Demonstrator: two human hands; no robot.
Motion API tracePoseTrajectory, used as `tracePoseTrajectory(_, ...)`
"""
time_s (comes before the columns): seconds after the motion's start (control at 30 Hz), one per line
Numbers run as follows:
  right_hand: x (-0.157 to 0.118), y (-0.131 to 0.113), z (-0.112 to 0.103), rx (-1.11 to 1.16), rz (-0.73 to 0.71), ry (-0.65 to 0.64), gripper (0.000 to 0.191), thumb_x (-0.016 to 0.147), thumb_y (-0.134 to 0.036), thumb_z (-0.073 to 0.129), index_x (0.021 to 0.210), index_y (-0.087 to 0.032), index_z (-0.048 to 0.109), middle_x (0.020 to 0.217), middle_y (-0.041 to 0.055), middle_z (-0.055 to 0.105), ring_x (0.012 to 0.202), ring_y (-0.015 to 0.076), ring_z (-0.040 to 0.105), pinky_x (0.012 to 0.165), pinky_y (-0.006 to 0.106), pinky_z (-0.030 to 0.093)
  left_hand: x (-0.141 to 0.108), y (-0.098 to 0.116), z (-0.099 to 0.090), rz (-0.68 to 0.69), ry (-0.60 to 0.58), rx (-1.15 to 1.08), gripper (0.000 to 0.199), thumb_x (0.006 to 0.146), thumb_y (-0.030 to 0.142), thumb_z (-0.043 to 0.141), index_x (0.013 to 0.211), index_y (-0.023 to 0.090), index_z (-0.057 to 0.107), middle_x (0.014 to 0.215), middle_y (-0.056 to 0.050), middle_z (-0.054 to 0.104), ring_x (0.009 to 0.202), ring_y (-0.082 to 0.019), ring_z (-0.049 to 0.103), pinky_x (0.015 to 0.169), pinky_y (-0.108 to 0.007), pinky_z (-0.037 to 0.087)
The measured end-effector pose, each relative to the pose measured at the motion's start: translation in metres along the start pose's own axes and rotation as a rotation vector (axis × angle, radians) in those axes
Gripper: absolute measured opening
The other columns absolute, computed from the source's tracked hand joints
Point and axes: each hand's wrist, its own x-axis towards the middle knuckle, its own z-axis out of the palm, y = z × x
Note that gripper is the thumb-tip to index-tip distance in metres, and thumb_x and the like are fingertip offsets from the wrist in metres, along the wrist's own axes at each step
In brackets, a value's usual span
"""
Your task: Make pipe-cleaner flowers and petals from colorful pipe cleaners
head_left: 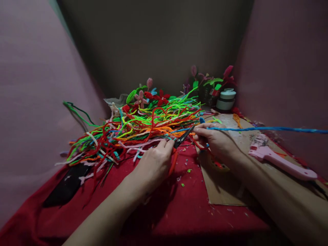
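My left hand (156, 160) is closed round the red-orange handles of a pair of scissors (182, 137), whose dark blades point up and to the right. The blade tips reach the fingertips of my right hand (215, 139). Pinched in that right hand is a blue pipe cleaner (269, 129), which runs off past the right edge of the view. A short blue piece also shows left of the blades; whether it is the same stem, I cannot tell. Just beyond both hands lies a large heap of coloured pipe cleaners (159, 119).
Pipe-cleaner flowers (162, 99) stand behind the heap. A light-lidded jar (227, 99) is at the back right. On the cardboard (220, 196) lies a pink long-handled tool (282, 160). A flat black object (66, 186) rests left on the red cloth (189, 218), among scraps.
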Motion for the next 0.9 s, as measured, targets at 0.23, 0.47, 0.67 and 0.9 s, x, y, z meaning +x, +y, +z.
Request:
tracePoseTrajectory(0.23, 0.007, -0.004, -0.008, 0.2, -0.038, -0.003, 0.017, 0.067, -0.028, 0.069, 0.075, -0.015, 0.063, 0.054, -0.0022, 0.058, 0.042, 0.0061, 0.046, 0.038, 0.018, 0.033, 0.003, -0.019, -0.001, 0.036, -0.232, 0.042, 0.025, 0.086, 0.025, 0.036, 0.096, 0.018, 0.057, 0.093, -0.01, 0.063, 0.08, -0.022, 0.062, 0.067, -0.034, 0.048)
tracePoseTrajectory(0.47, -0.014, -0.004, 0.013, 0.072, -0.114, -0.191, 0.019, 0.073, -0.028, 0.065, 0.085, -0.015, 0.069, 0.054, -0.0006, 0.06, 0.046, 0.0072, 0.049, 0.042, 0.02, 0.034, 0.01, -0.013, -0.002, -0.161, -0.006, -0.687, 0.031, 0.078, 0.038, 0.056, 0.103, 0.019, 0.057, 0.082, -0.005, 0.061, 0.069, -0.015, 0.057, 0.061, -0.027, 0.045)
tracePoseTrajectory(0.67, -0.027, -0.007, 0.021, 0.036, -0.055, -0.36, 0.023, 0.071, -0.024, 0.067, 0.094, -0.021, 0.071, 0.074, 0.0012, 0.067, 0.056, 0.008, 0.052, 0.051, 0.021, 0.039, 0.022, 0.002, 0.009, -0.413, 0.098, -2.002, 0.026, 0.078, 0.037, 0.06, 0.088, 0.013, 0.059, 0.055, 0.005, 0.049, 0.039, -0.004, 0.042, 0.038, -0.015, 0.036)
tracePoseTrajectory(0.9, -0.02, -0.007, 0.014, 0.294, 0.01, -0.299, 0.017, 0.071, -0.027, 0.067, 0.085, -0.019, 0.07, 0.057, -0.0005, 0.06, 0.05, 0.0079, 0.051, 0.045, 0.019, 0.036, 0.025, -0.024, 0.007, -0.475, 0.325, -2.047, 0.018, 0.079, 0.028, 0.061, 0.08, 0.01, 0.06, 0.057, 0.002, 0.052, 0.043, -0.004, 0.047, 0.039, -0.015, 0.038)
